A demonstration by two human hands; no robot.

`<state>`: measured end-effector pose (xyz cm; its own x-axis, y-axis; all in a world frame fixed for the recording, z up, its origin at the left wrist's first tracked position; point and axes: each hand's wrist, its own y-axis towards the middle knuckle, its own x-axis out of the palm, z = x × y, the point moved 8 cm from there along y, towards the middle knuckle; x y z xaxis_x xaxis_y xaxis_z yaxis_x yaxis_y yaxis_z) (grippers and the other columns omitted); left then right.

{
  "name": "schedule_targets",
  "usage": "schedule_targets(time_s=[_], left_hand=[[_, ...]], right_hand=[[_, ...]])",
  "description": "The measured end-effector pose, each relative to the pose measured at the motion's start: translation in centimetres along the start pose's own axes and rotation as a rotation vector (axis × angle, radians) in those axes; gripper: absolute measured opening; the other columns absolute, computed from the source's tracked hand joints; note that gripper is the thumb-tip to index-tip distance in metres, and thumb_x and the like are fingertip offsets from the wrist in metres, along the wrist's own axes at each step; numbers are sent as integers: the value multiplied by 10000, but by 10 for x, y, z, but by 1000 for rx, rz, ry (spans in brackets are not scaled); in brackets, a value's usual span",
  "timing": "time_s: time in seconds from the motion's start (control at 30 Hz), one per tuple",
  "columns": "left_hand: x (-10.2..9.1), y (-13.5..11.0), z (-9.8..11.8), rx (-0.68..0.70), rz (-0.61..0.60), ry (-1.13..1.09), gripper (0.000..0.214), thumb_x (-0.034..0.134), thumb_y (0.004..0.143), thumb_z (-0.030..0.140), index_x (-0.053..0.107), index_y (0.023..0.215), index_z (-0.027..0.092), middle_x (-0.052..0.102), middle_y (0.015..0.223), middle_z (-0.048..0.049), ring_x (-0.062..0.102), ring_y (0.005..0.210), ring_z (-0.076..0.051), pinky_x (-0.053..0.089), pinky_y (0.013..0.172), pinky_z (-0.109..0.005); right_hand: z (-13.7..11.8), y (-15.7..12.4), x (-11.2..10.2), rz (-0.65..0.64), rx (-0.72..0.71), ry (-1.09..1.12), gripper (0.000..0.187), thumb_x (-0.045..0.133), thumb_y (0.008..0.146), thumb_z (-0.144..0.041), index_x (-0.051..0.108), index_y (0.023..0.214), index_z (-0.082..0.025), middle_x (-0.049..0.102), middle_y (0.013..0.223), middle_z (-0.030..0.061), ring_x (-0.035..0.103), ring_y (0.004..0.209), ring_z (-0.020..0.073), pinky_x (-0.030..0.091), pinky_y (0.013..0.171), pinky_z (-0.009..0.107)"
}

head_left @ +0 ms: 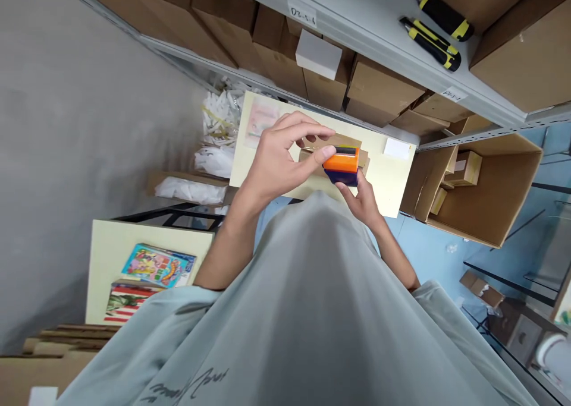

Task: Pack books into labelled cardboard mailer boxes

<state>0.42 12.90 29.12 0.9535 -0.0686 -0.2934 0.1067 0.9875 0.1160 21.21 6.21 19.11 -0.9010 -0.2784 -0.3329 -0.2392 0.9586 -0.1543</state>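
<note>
A small orange and dark-blue box-shaped item (342,167) with a blackish strip along its top is held over the light-coloured table (388,186). My right hand (363,201) grips it from the lower right, most of its fingers hidden behind it. My left hand (289,153) is at the item's left end, its thumb touching the edge there. The other left fingers are curved and apart, above the thumb. Beneath the hands lies a piece of brown cardboard (352,140), partly covered.
Shelving with cardboard boxes (383,88) and two utility knives (435,43) runs along the far side. An open carton (504,198) stands to the right, holding smaller boxes. Colourful books (160,265) lie on a side table at left. A white card (397,148) is on the table.
</note>
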Motion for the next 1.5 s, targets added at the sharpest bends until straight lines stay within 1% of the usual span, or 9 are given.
schedule_targets(time_s=[0.2, 0.43, 0.57, 0.73, 0.87, 1.03, 1.17, 1.33, 1.5], left_hand=[[2, -4, 10, -38, -57, -49, 149, 956, 906, 387, 862, 941, 277, 738, 962, -31, 754, 1066, -280, 671, 1022, -502], [-1, -6, 22, 22, -137, 3, 180, 893, 987, 435, 858, 1038, 266, 763, 991, -33, 759, 996, -241, 677, 959, -426], [-6, -6, 13, -37, -136, -34, 265, 961, 931, 446, 858, 1068, 244, 733, 954, -23, 747, 930, -223, 670, 915, -394], [-4, -13, 2, -34, -195, -46, 167, 908, 976, 411, 858, 971, 252, 726, 982, -33, 712, 889, -201, 639, 853, -357], [-2, -25, -11, -33, -123, -60, 157, 848, 1018, 407, 827, 981, 256, 734, 1056, -50, 708, 949, -216, 630, 848, -359], [4, -48, -45, -134, 3, -104, 212, 841, 1029, 429, 774, 998, 230, 716, 961, -36, 677, 888, -201, 626, 869, -348], [0, -66, -81, -232, 101, -160, 241, 830, 1029, 453, 764, 990, 224, 723, 913, -20, 646, 812, -170, 590, 779, -287], [-15, -72, -150, -393, 236, -274, 162, 835, 1009, 348, 757, 991, 209, 680, 814, 7, 616, 716, -140, 587, 706, -254], [10, -53, -224, -547, 251, -503, 194, 864, 1004, 296, 711, 939, 194, 682, 814, 2, 699, 763, -136, 665, 804, -275]], right_hand=[[-4, -8, -7, -31, -37, -139, 631, 566, 1118, -790, 665, 1484, -285, 787, 1391, 165, 744, 1324, 385, 645, 1163, 607], [-13, -19, -8, -43, -104, -280, 526, 570, 1149, -720, 681, 1429, -288, 777, 1306, 157, 729, 1301, 367, 638, 1182, 584], [-18, -23, -6, -43, -165, -286, 509, 560, 1161, -694, 675, 1437, -283, 779, 1330, 165, 732, 1292, 368, 631, 1180, 605], [-22, -25, -10, -50, -194, -370, 475, 564, 1161, -673, 693, 1385, -275, 800, 1311, 168, 723, 1278, 381, 607, 1191, 636], [-27, -22, -15, -97, -177, -447, 493, 560, 1149, -708, 711, 1269, -254, 808, 1207, 171, 727, 1188, 389, 620, 1111, 612], [-25, -16, -14, -255, -119, -522, 539, 481, 1155, -765, 682, 1096, -268, 765, 974, 111, 707, 977, 343, 616, 944, 512], [-21, -19, -24, -441, -3, -573, 578, 472, 1135, -816, 661, 1017, -283, 713, 845, 64, 673, 821, 311, 576, 866, 462], [-27, -8, -58, -617, 273, -610, 571, 560, 1098, -812, 715, 1074, -263, 719, 787, 26, 613, 653, 239, 495, 678, 384], [-16, 45, -60, -761, 458, -420, 585, 727, 1008, -798, 737, 1046, -214, 819, 961, 70, 727, 823, 213, 575, 744, 342]])
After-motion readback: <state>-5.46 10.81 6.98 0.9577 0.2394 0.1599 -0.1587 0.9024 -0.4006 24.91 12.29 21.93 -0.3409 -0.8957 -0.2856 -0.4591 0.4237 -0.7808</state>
